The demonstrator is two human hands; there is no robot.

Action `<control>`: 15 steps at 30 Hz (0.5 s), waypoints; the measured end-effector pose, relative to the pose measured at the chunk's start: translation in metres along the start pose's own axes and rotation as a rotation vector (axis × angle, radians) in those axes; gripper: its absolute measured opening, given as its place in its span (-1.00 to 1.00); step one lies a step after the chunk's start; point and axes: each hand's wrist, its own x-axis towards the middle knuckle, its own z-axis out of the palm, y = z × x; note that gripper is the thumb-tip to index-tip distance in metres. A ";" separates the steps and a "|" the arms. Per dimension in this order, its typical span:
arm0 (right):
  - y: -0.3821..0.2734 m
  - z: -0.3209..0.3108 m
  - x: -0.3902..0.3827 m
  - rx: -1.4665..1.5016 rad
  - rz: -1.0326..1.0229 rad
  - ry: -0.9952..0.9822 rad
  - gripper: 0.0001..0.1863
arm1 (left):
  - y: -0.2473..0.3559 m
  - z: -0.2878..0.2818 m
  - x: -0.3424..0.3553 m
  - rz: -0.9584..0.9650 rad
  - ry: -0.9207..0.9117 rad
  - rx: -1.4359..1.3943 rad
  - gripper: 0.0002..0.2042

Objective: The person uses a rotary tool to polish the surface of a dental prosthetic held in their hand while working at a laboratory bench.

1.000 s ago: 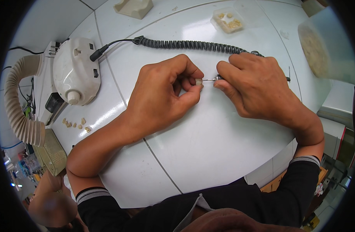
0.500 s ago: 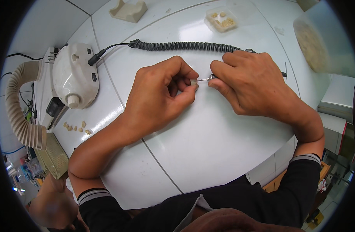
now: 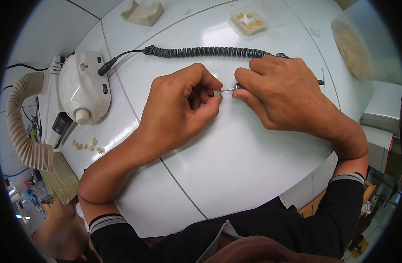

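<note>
Small pale piece (image 3: 217,93) — dark handpiece (image 3: 239,86), thin metal bit (image 3: 226,90) toward it

Bright reflections (image 3: 215,36) gleam on the white table (image 3: 236,175). A pale wall (image 3: 60,26) rises left of the table; a boxy white unit (image 3: 375,147) stands to its right.

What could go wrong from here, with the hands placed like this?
Slip: the thin metal tip is very close to the bare fingers of the left hand, so a small slip might nick them.
Lost grip: the small pale piece is held only in a pinch and could pop out.
Tug: the coiled cable joins the white unit; a strong pull might drag it.
</note>
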 end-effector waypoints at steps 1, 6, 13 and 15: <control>0.000 0.000 0.000 0.000 0.002 0.001 -0.62 | 0.000 0.000 0.000 0.001 -0.001 0.000 -0.87; 0.001 -0.002 0.000 -0.002 0.008 -0.022 -0.61 | 0.002 -0.001 0.001 0.005 -0.004 0.011 -0.88; 0.001 -0.003 0.000 0.007 0.026 -0.035 -0.60 | -0.002 -0.001 0.000 0.010 -0.010 0.001 -0.88; 0.000 -0.003 0.001 0.009 0.032 -0.041 -0.60 | -0.002 -0.001 0.000 0.012 -0.012 -0.004 -0.88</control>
